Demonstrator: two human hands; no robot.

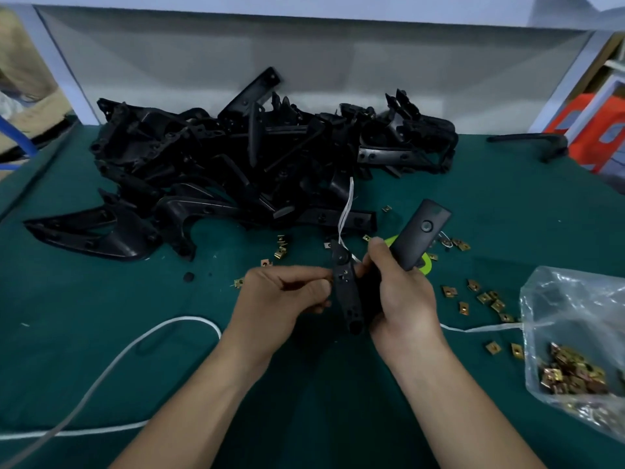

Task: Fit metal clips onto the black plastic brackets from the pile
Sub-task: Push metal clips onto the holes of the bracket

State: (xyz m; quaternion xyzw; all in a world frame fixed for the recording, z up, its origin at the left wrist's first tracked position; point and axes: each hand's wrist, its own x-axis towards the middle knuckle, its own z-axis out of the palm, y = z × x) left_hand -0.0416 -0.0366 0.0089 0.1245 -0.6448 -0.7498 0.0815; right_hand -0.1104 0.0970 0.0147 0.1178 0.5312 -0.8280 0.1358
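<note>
**Q:** Where is the work piece, and how is it held?

**A:** One black bracket (348, 292) is at frame centre, raised off the green mat (101, 333). The right hand (402, 299) is wrapped round its body, fingers curled behind and thumb forward. The left hand (284, 296) has its fingers curled, with the tips pinched together at the bracket's left edge. I cannot tell whether a clip sits between those tips.

**Q:** How will the bracket handle?

**A:** It looks like a light, rigid moulding with thin ends. Grip the thick middle section and leave the hole-bearing edge free for the clip. The smooth plastic may twist in the hand under push-on force, so brace it with the thumb.

**Q:** And the clips?

**A:** The clips (487, 297) are small, springy metal parts with sharp edges. They lie loose to the right of centre. Pinch one by its flat sides and slide it on square to the edge.

**Q:** Where is the supply?

**A:** The pile (236, 157) of brackets lies across upper centre. An open clear bag (575, 333) with more clips sits at lower right. A white cord (111, 360) loops across lower left.
</note>
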